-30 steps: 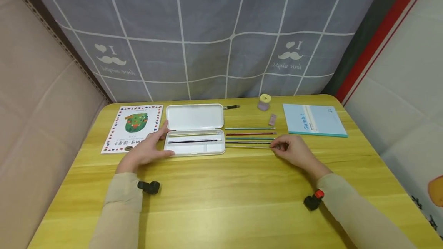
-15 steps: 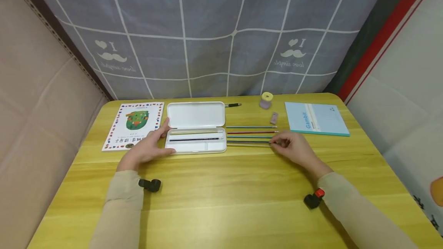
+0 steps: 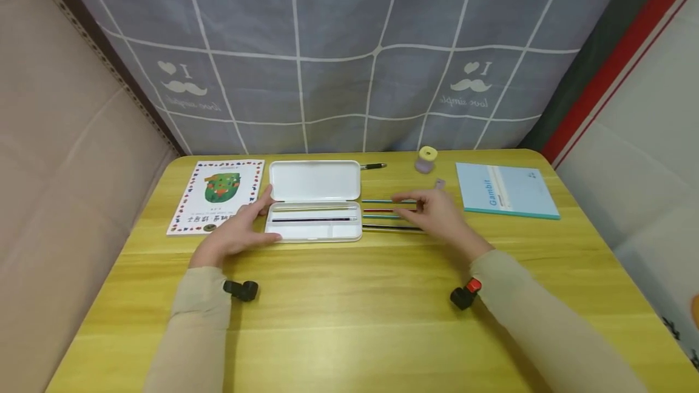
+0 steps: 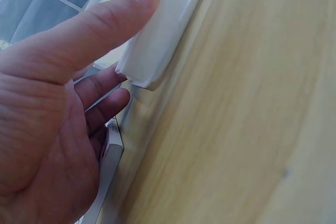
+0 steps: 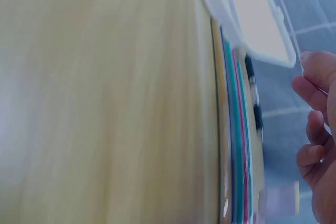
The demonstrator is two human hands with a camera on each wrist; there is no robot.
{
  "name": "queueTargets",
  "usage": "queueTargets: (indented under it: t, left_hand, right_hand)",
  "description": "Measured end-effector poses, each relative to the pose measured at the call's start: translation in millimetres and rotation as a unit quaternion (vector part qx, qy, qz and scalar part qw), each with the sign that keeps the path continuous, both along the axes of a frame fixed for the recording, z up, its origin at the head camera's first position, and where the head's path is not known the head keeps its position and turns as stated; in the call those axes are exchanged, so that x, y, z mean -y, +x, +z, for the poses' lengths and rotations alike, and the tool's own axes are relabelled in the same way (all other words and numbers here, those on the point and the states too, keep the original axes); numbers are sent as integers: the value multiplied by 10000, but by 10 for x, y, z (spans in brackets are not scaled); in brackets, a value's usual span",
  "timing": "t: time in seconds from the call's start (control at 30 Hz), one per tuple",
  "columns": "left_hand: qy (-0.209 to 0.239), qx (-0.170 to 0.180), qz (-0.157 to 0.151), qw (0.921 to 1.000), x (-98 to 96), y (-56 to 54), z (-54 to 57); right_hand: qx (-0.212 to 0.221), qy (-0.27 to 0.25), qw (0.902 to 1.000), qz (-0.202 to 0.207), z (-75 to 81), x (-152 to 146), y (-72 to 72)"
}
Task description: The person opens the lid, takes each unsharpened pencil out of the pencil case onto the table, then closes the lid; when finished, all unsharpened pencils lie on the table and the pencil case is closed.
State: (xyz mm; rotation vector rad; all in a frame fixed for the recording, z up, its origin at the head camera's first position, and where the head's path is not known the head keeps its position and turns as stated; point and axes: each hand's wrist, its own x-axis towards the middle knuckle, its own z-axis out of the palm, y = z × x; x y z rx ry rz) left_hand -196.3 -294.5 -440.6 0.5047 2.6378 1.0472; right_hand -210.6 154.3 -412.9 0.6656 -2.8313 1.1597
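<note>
A white pencil case lies opened flat, its lid toward the curtain. Inside it are a dark pencil and a yellowish pencil. At its left end rests my left hand, thumb on the near corner and fingers by the hinge side; the left wrist view shows the thumb straight on the white wall. Several pencils, among them a red pencil, lie in a row right of the case. Over their right ends hovers my right hand, thumb and forefinger apart, with nothing visible between them.
A picture booklet lies left of the case. Behind the pencils are a black pen, a yellow-topped small container and a partly covered eraser. A blue notebook lies at the right. A grey curtain hangs behind the table.
My right hand has left the nearest pencils' right ends, moving left and away from me, its thumb and forefinger now spread. My left hand stays at the case. The view has shifted slightly.
</note>
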Motion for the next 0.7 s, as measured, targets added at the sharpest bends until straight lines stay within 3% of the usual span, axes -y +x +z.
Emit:
queueTargets:
  t: [0.23, 0.4, 0.7]
  left_hand:
    - [-70, -17, 12, 10000, -10, 1, -8]
    - [-75, -13, 43, 10000, -17, 10, -12]
    - [-9, 62, 82, 9999, -18, 22, -5]
  right_hand:
    - [18, -35, 9990, 456, 46, 449, -88]
    - [147, 303, 9973, 655, 1, 705, -130]
    - [437, 933, 9927, 625, -83, 925, -208]
